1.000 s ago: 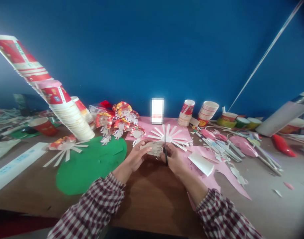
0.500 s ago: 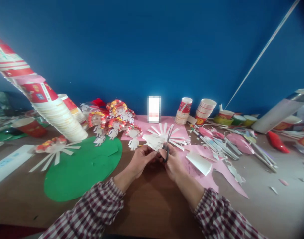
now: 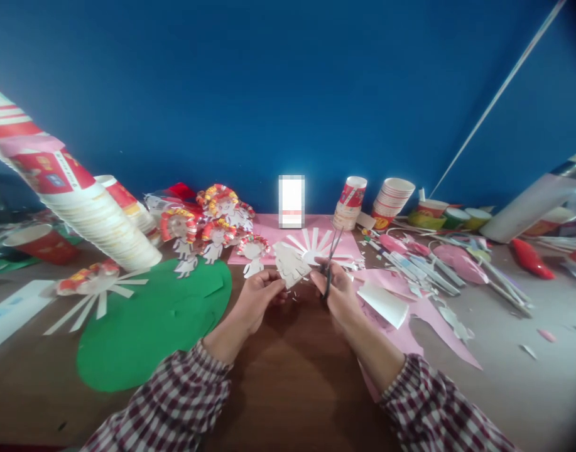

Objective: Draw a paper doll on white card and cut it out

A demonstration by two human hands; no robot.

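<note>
Pinched between the fingers of my left hand (image 3: 263, 298) is a white paper piece (image 3: 290, 263) with a drawn outline, tilted up over the table. My right hand (image 3: 340, 295) is closed on the dark handles of a pair of scissors (image 3: 333, 248), whose blades point up and away. The blades are just right of the paper, apart from it. Behind lies a white paper cup cut into a fan of strips (image 3: 313, 245), on a pink sheet (image 3: 264, 223). A small paper figure (image 3: 253, 256) stands left of the held piece.
A green paper oval (image 3: 151, 326) and another strip-cut cup (image 3: 102, 292) lie to the left, below a tall leaning cup stack (image 3: 99, 213). Several decorated paper figures (image 3: 217, 235) stand behind. At right are pink scraps (image 3: 396, 336), a cut cup wall (image 3: 384, 302), pens (image 3: 422, 270) and more stacked cups (image 3: 394, 201).
My hands have moved apart. The paper has turned more upright in my left hand, and the scissors have shifted right, away from it. The view has shifted slightly.
</note>
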